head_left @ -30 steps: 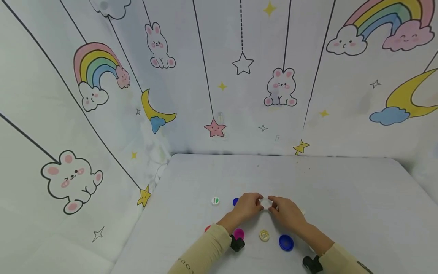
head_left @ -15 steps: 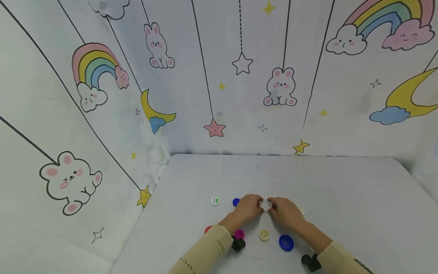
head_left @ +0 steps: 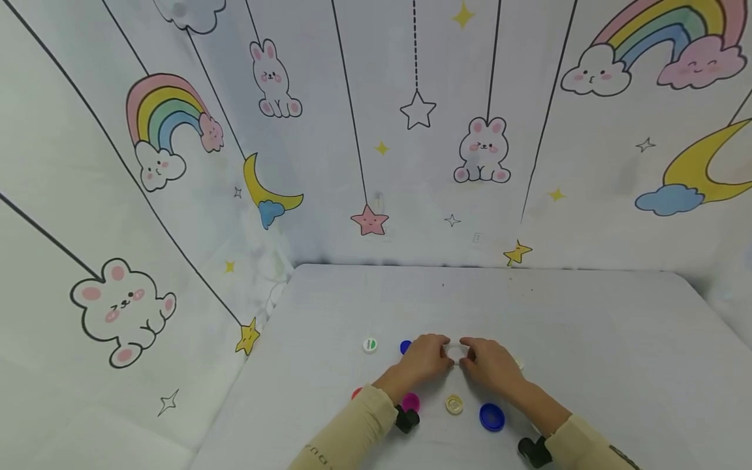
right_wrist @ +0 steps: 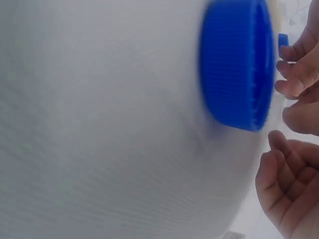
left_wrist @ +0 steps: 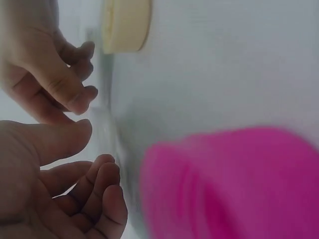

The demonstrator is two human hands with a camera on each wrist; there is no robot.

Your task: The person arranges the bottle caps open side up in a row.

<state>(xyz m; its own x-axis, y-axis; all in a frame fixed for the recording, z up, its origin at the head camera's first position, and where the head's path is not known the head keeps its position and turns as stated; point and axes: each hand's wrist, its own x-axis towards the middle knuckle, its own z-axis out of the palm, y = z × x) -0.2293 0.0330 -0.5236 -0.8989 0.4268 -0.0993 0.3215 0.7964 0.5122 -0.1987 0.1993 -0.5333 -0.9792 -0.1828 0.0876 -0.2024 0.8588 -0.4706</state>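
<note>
My left hand and right hand meet near the middle of the table. Between thumbs and fingertips they pinch opposite sides of a small whitish, see-through round lid. Its exact kind is hard to tell, and the fingers cover part of its rim. In the left wrist view, a magenta cap looms large below the hands, and a beige cap lies farther up. A ribbed blue cap stands close to the right hand in the right wrist view.
Left of the hands lie a white cap with a green mark and a small blue cap, partly hidden. A red cap peeks from behind the left sleeve. Something pale shows behind the right hand. A cartoon-printed backdrop borders the table.
Both hands stay almost where they were, still holding the see-through lid, with only slight shifts of the fingers. The caps around them have not moved.
</note>
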